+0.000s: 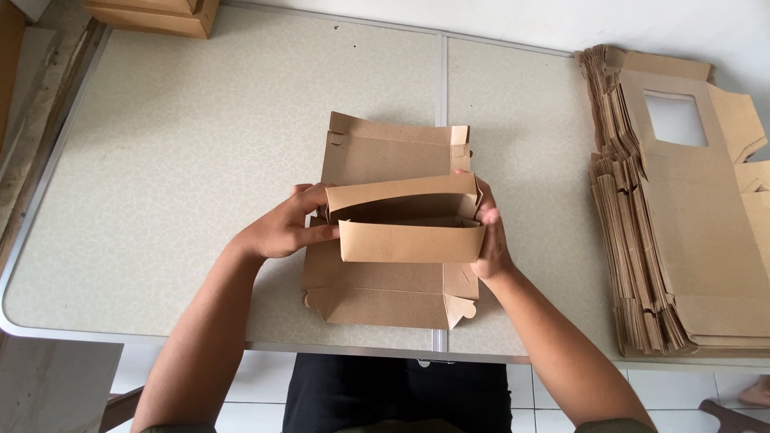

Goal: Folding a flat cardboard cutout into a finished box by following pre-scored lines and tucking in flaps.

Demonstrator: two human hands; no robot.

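At far left, beyond the edge of the desk [160,160]: wooden boards [24,96] along the floor. At the top left corner of the desk, well apart from the box: a flat brown cardboard stack [156,16].

Left of the box: left hand [281,228], fingers [317,234] stretched toward the box's left end, thumb up at the top of the raised panel, other fingers pressed against the side flap. Gripping the left end of the box.

At the middle of the desk, astride the seam between its 2 halves: half-folded brown cardboard box [397,220]. 2 long side walls folded upright, forming a trough between them; back flap lying flat on the desk above, front flap lying flat below with small rounded tabs at its corners.

Right of the box: right hand [491,236], fingers curled round the right end of the raised walls, thumb on the near side. Closed on the box's right end, holding the walls upright together with the left hand.

Well to the right of the box, at the desk's right edge: tall pile of flat box blanks [682,216], same brown card, fanned at its left edge, top blank showing a square window cut-out [675,119].

Below the box, past the desk's near edge: dark trousers [397,393] over a white tiled floor [241,393].
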